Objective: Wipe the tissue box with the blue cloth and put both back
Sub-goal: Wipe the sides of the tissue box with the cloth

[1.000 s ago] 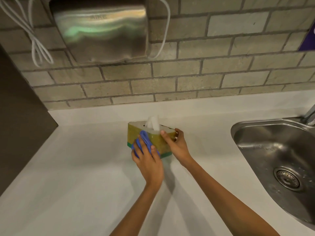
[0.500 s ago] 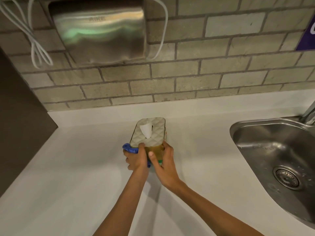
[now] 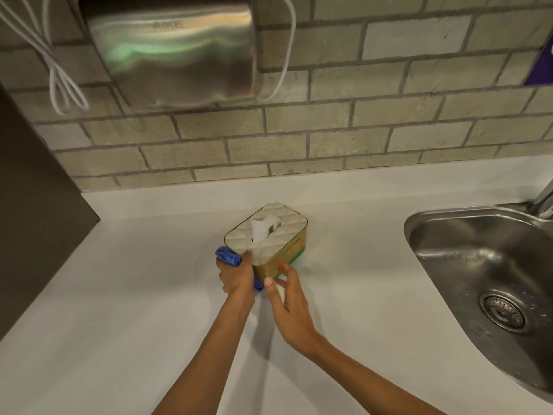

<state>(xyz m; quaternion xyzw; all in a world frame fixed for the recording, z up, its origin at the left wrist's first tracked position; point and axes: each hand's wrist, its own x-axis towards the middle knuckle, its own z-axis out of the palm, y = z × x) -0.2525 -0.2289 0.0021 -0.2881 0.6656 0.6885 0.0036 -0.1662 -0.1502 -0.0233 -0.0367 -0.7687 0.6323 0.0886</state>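
Observation:
The tissue box (image 3: 281, 232) has a quilted pale lid, yellow-green sides and a white tissue sticking out of the top. It stands on the white counter (image 3: 125, 310), turned diagonally. My left hand (image 3: 236, 275) is closed around the bunched blue cloth (image 3: 228, 255) and presses it against the box's near-left corner. My right hand (image 3: 287, 298) hovers at the box's near-right side with fingers spread; whether the fingertips touch the box is unclear.
A steel sink (image 3: 490, 283) with a drain is set into the counter at the right, and a tap's base shows at its far edge. A metal hand dryer (image 3: 176, 49) with white cables hangs on the brick wall. A dark panel (image 3: 33, 211) bounds the left side.
The box has been turned from lengthwise to diagonal. My left hand with the cloth slid round to the near-left corner. My right hand let go of the box and opened.

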